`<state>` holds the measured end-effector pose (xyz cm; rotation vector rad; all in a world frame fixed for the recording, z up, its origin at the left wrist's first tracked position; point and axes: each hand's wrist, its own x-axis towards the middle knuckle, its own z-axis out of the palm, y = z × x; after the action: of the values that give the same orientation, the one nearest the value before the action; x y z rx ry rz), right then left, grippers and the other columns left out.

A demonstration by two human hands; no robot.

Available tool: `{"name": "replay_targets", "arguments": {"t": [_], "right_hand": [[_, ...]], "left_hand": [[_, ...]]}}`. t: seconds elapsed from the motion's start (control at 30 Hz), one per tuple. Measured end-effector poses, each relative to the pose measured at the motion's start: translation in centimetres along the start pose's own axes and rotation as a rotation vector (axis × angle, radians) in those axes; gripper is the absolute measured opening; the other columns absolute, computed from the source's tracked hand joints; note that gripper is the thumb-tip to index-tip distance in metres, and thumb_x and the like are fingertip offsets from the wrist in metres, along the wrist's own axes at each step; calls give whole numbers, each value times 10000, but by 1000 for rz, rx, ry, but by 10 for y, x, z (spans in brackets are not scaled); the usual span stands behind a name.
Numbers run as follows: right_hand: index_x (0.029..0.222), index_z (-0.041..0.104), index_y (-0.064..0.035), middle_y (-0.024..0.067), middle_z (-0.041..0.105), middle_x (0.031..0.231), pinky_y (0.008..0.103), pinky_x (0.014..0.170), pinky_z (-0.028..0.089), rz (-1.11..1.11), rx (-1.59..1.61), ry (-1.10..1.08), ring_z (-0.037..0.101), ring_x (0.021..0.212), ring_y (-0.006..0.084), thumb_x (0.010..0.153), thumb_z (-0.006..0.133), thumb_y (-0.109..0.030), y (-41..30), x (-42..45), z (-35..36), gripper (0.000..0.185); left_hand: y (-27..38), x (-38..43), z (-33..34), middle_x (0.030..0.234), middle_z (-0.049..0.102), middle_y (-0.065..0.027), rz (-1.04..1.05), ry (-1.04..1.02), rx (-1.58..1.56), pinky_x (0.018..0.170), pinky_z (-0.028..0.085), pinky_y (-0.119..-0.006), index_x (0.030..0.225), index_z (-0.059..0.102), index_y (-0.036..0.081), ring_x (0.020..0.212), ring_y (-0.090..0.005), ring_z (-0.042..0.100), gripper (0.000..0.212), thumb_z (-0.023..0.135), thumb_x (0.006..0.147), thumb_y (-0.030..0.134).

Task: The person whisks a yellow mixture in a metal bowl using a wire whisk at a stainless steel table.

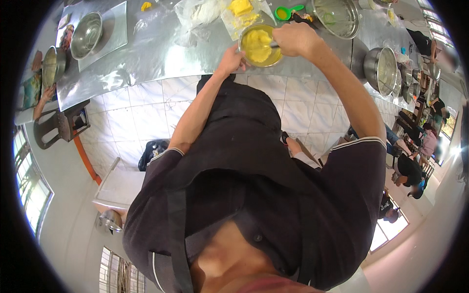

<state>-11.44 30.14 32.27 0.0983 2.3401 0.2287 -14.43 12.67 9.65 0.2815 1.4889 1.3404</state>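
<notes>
My left hand [232, 60] rests against the left side of a metal mixing bowl [276, 60], its fingers at the rim and underside. Inside the bowl is a soft yellow mixture [258, 47]. My right hand [296, 38] is closed around the handle of a metal utensil [273, 44] whose lower end reaches into the mixture; its exact kind cannot be told. Behind the bowl, yellow lumps that look like butter or margarine [240, 7] lie on paper. A green plastic scoop [282, 13] with yellow contents sits to the upper right.
A crumpled plastic bag [194, 13] lies behind on the steel table [154, 55]. One large steel bowl [335, 18] stands at upper right, another [87, 34] at left. Further right are several bowls and other people. At far left a person's hands hold a bowl [53, 66].
</notes>
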Motion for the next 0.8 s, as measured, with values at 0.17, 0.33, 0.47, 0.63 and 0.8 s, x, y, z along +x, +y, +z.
{"name": "replay_targets", "arguments": {"t": [0.17,0.33,0.47,0.63,0.8], "right_hand": [[926,670,-43,175,686,924,447,727,545,16,40,66,675,873,332,752,580,-102,3,1,2,205],[944,661,-39,162,687,934,428,733,543,-30,62,-22,675,879,319,736,615,-101,-6,-2,1,221],[934,655,-34,159,688,918,416,733,543,53,83,-38,675,868,320,730,633,-115,7,4,3,221],[949,661,-35,158,690,915,410,722,548,5,61,-18,677,867,318,733,633,-126,4,4,2,236],[944,676,-46,151,693,925,412,712,551,7,69,-98,678,874,317,743,622,-121,-6,-3,-7,221]], "left_hand": [[7,4,1,733,683,-121,29,-7,32,387,353,-225,1321,444,51,452,-97,564,367,451,959,117],[4,0,0,732,683,-113,51,-29,34,390,357,-227,1325,440,48,457,-100,569,372,452,959,115],[0,-4,0,733,684,-119,21,-40,43,427,387,-243,1338,420,25,482,-121,591,397,448,949,103],[8,1,1,741,691,-103,0,-49,35,398,360,-226,1321,439,40,475,-102,578,367,448,963,126],[12,9,-2,735,684,-134,8,-78,65,438,403,-258,1390,368,43,481,-138,599,450,429,946,79]]}}
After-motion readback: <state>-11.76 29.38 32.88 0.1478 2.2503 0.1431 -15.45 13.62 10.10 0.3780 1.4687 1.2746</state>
